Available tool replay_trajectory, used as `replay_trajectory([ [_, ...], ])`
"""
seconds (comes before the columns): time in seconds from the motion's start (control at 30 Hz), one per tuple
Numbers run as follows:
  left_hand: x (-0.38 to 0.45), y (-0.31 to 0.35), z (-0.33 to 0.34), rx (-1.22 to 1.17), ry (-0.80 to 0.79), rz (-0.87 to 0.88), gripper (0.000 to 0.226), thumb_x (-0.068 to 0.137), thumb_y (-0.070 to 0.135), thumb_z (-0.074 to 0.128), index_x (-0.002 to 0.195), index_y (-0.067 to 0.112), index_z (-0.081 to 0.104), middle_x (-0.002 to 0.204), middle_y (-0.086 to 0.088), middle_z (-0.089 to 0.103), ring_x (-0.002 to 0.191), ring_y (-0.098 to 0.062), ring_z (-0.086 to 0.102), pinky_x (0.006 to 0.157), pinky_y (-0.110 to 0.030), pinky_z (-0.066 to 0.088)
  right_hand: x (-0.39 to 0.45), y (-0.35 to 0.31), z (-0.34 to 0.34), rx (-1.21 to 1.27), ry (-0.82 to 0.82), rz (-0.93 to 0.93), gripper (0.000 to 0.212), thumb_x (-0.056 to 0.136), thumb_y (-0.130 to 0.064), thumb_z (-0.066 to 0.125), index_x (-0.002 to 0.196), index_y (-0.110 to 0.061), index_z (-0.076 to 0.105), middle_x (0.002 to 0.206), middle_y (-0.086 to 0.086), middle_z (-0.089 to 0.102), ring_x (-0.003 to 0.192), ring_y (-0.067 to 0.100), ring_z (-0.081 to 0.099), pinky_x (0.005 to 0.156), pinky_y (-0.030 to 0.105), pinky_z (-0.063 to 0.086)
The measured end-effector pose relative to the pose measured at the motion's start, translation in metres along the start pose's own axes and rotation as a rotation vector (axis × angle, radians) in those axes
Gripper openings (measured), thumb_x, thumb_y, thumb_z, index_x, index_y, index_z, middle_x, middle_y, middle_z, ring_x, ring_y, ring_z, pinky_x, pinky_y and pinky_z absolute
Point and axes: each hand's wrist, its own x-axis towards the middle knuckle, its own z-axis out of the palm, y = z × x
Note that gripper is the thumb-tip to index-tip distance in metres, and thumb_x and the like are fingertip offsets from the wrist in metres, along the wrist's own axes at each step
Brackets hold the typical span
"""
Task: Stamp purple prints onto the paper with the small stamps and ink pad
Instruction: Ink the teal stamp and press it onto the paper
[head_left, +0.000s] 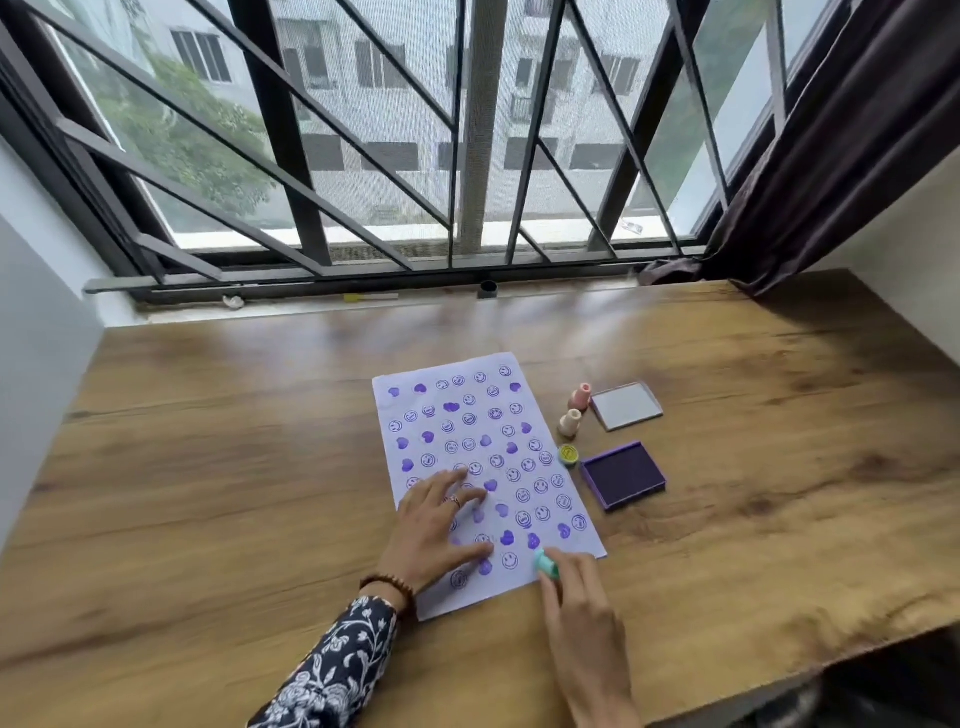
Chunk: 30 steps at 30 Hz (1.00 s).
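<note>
A white paper (470, 415) covered with several purple hearts and smiley prints lies on the wooden table (208, 441). My left hand (436, 525) rests flat on the paper's lower part with fingers spread. My right hand (576, 603) pinches a small teal stamp (546, 564), which touches the paper near its lower right corner. The open purple ink pad (623, 475) sits to the right of the paper. A yellow stamp (568, 454) lies beside the pad. Two pinkish stamps (570, 422) (581, 397) stand further back.
The ink pad's clear lid (626, 405) lies behind the pad. A barred window (395, 156) runs along the table's far edge, with a dark curtain (831, 156) at the right. The table's front right edge drops off near my right arm.
</note>
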Motion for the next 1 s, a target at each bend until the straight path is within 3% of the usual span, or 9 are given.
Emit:
replay_trajectory([
  [0.13,0.000,-0.001,0.001,-0.007,-0.003,0.006,0.061,0.072,0.051,0.066,0.126,0.036,0.042,0.150,0.010,0.023,0.138,-0.011,0.015,0.112,-0.031,0.010,0.001,-0.001,-0.001,-0.032,-0.051,0.012,0.020,0.085,-0.014,0.065,0.105,-0.012,0.065,0.099,0.006,0.066,0.074,0.025,0.068,0.059,0.041,0.058],
  [0.4,0.000,-0.002,0.002,-0.035,-0.002,-0.002,0.061,0.071,0.050,0.067,0.126,0.036,0.043,0.150,0.011,0.023,0.139,-0.010,0.015,0.113,-0.032,0.008,0.016,-0.002,-0.004,-0.198,-0.252,-0.031,0.029,0.097,-0.024,0.040,0.125,-0.022,0.046,0.118,-0.002,0.053,0.099,0.018,0.059,0.076,0.031,0.049],
  [0.63,0.000,-0.004,0.003,-0.047,0.012,-0.004,0.061,0.070,0.051,0.067,0.125,0.037,0.044,0.150,0.012,0.024,0.138,-0.010,0.016,0.113,-0.031,0.006,0.046,-0.002,-0.011,-0.336,-0.435,-0.050,0.015,0.093,-0.018,0.042,0.101,-0.016,0.054,0.109,0.002,0.058,0.098,0.025,0.058,0.068,0.032,0.040],
  [0.77,0.001,-0.006,0.006,-0.051,0.020,-0.005,0.061,0.070,0.052,0.067,0.124,0.039,0.043,0.150,0.013,0.024,0.138,-0.009,0.015,0.109,-0.025,0.004,0.060,0.001,-0.016,-0.270,-0.474,-0.048,0.017,0.086,-0.019,0.049,0.101,-0.019,0.058,0.107,0.001,0.063,0.103,0.025,0.056,0.076,0.034,0.043],
  [1.0,0.002,-0.007,0.009,-0.046,0.031,-0.024,0.062,0.067,0.053,0.067,0.123,0.043,0.043,0.149,0.016,0.024,0.138,-0.008,0.015,0.112,-0.030,0.005,0.051,0.002,-0.015,-0.309,-0.444,-0.102,0.017,0.089,-0.020,0.044,0.103,-0.020,0.053,0.106,0.001,0.061,0.097,0.028,0.059,0.076,0.036,0.045],
])
